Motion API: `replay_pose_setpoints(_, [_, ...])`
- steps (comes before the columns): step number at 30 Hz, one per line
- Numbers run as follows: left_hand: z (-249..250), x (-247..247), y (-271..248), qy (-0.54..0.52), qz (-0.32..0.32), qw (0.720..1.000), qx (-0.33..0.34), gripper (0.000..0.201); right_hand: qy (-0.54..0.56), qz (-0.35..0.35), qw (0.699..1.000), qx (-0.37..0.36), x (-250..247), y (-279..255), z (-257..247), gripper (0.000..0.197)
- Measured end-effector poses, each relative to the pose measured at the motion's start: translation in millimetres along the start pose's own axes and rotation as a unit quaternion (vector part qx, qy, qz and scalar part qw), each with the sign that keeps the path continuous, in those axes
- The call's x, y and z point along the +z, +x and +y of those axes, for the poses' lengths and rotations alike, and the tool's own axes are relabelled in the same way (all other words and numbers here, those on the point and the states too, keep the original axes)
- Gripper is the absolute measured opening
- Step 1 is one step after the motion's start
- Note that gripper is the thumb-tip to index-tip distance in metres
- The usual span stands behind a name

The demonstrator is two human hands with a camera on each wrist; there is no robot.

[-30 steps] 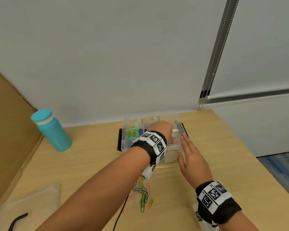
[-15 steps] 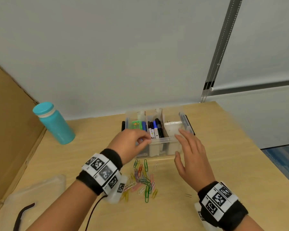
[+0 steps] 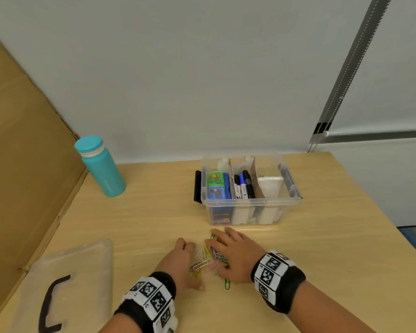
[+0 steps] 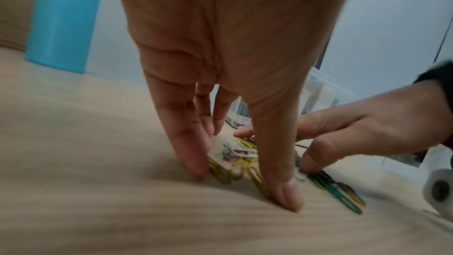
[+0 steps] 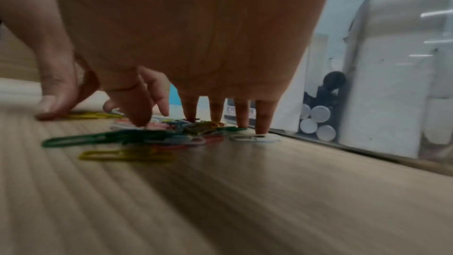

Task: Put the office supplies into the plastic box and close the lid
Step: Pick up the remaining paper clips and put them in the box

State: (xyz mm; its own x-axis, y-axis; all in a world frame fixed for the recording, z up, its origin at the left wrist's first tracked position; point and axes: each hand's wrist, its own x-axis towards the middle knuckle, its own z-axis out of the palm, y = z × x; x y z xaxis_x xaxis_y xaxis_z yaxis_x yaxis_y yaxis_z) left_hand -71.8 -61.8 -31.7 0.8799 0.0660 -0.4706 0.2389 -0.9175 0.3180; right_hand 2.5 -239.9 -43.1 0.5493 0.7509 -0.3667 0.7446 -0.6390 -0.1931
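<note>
A loose pile of coloured paper clips (image 3: 205, 259) lies on the wooden table in front of the clear plastic box (image 3: 250, 202). My left hand (image 3: 186, 258) stands on its fingertips at the pile's left side, fingers straight, thumb on the table. My right hand (image 3: 226, 253) rests its straight fingers on the pile's right side. The left wrist view shows the clips (image 4: 235, 154) between my left fingers and thumb; in the right wrist view my fingertips (image 5: 261, 123) press on clips (image 5: 147, 135). The box holds markers (image 3: 244, 186), a green and blue pack (image 3: 216, 186) and white items. Its lid (image 3: 77, 267) lies off at the lower left.
A teal bottle (image 3: 100, 169) stands at the back left beside a cardboard panel (image 3: 22, 152). The box has black latches (image 3: 197, 186) on both ends. The table's right edge (image 3: 380, 224) drops to the floor. Wall runs behind the table.
My left hand came out of the box and down to the clip pile. My right hand left the box's front wall and dropped onto the clips too.
</note>
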Motion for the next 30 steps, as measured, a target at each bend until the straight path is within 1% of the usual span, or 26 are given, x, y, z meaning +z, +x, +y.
replay_pose_setpoints(2, [3.3,3.5,2.3,-0.03,0.01,0.999,0.011,0.099,0.009,0.012,1.0,0.013,5.8,-6.6,4.1,0.086])
replay_pose_setpoints(4, [5.3,5.3,4.8,-0.047,0.018,0.999,0.018,0.091,0.023,0.026,0.999,0.031,10.1,-15.3,7.9,0.082])
replay_pose_setpoints(6, [7.5,6.5,7.2,-0.059,0.026,0.997,0.03,0.077,0.039,0.044,0.997,0.049,12.6,-21.6,7.5,0.069])
replay_pose_setpoints(9, [14.3,8.7,11.2,-0.068,0.032,0.996,0.056,0.054,0.051,0.088,0.993,0.065,13.7,-21.2,2.1,0.045])
replay_pose_setpoints(12, [24.7,9.7,15.6,-0.039,0.043,0.995,0.08,0.039,0.081,0.12,0.985,0.092,15.2,-15.6,-4.2,0.028])
replay_pose_setpoints(16, [34.7,8.4,19.0,0.01,0.064,0.993,0.101,0.027,0.113,0.139,0.975,0.128,19.3,-9.2,-5.0,0.023])
replay_pose_setpoints(20, [33.9,4.3,21.1,0.006,0.067,0.992,0.107,0.025,0.143,0.158,0.967,0.142,15.1,-11.9,1.2,0.019])
replay_pose_setpoints(23, [29.4,3.2,21.4,-0.033,0.079,0.99,0.11,0.02,0.19,0.178,0.953,0.155,10.9,-19.5,7.9,0.018])
replay_pose_setpoints(26, [24.4,3.2,19.2,-0.099,0.09,0.984,0.116,0.013,0.246,0.198,0.933,0.171,2.2,-28.7,14.3,0.017])
replay_pose_setpoints(28, [23.9,1.2,17.2,-0.146,0.099,0.977,0.12,0.007,0.286,0.218,0.916,0.179,-8.5,-36.1,17.3,0.014])
replay_pose_setpoints(29, [24.2,-1.2,15.6,-0.166,0.103,0.973,0.125,0.004,0.313,0.233,0.903,0.183,-15.0,-40.4,18.7,0.013])
replay_pose_setpoints(30, [24.9,-4.0,14.0,-0.183,0.108,0.969,0.127,0.01,0.348,0.246,0.885,0.186,-22.4,-45.2,19.4,0.011])
